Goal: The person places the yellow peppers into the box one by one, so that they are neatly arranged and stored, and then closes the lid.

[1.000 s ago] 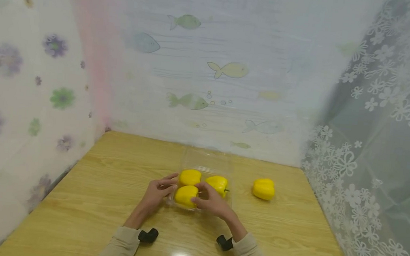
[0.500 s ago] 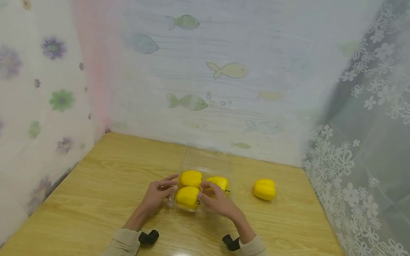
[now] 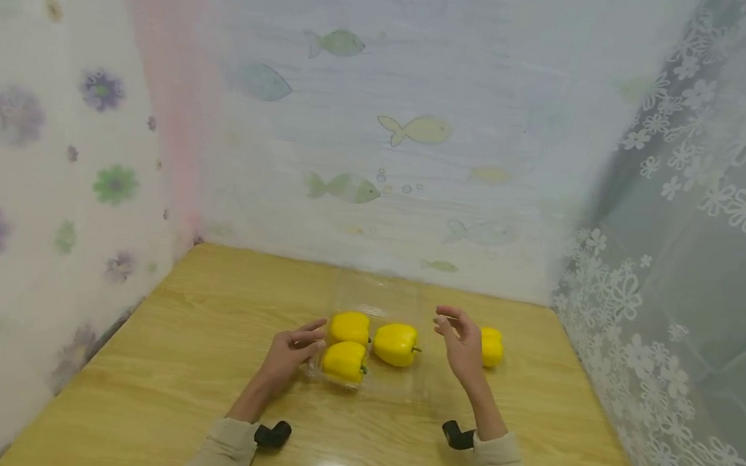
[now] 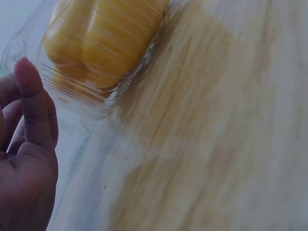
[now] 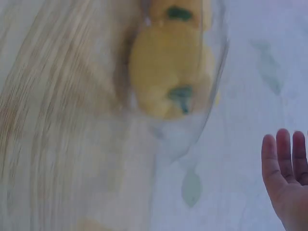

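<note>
A clear plastic clamshell box holds three yellow bell peppers. Two of them, the back-left pepper and the front-left pepper, sit one behind the other, and the right-hand pepper lies beside them with its green stem to the right. My left hand pinches the box's left rim; the left wrist view shows the thumb on the rim's corner. My right hand, holding nothing and with its fingers extended, is raised right of the box, partly covering a loose bell pepper.
The clamshell's raised lid stands at the back, near the fish-printed curtain. A wooden table carries everything, with a floral curtain on the left and a flowered sheet on the right.
My right hand has let go of the front-left pepper, leaving it in the box, and has moved right towards the loose pepper. My left hand has stayed at the box's rim.
</note>
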Motion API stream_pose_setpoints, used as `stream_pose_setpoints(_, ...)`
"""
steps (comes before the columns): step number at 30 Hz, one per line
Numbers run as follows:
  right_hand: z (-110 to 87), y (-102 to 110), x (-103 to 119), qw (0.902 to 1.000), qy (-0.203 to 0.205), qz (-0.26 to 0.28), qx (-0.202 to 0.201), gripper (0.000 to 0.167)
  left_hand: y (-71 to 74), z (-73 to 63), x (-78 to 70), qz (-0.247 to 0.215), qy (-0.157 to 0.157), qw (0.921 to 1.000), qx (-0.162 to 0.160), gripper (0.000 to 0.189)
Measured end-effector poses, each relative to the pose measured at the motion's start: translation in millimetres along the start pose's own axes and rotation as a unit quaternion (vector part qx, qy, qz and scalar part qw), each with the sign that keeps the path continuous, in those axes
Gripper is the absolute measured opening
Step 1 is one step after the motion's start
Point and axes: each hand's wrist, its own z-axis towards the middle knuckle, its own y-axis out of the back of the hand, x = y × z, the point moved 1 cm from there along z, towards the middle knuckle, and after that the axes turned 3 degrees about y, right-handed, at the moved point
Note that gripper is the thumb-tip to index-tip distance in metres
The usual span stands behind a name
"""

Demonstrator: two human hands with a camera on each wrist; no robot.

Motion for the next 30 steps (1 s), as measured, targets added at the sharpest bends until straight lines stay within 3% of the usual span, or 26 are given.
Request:
stream_pose_setpoints(5,-1.5,25.8,-16.4,0.9976,-0.010,-0.018,-0.067,0.024,-2.4,-0.9,0.7,0.001,0.004,1.0000,-0.003,0.030)
stream_pose_setpoints(14,3.9,63.3,-41.8,0.9890,-0.029,-0.080,-0.121,0.028,-0.1,-1.6,-0.3,-0.002,-0.004,1.0000,-0.006,0.030)
stream_pose_setpoints(21,2.0,85.5,-52.3,0.9771,-0.069,-0.188,-0.072,0.051,1.5,-1.7,1.6,-0.002,-0.006,1.0000,0.006,0.032)
stream_pose_setpoints(30,3.9,97.2,-58.6,0.9589,-0.188,-0.212,0.014,0.074,2.1,-0.5,-1.5,-0.008,-0.004,0.9999,0.006,0.033)
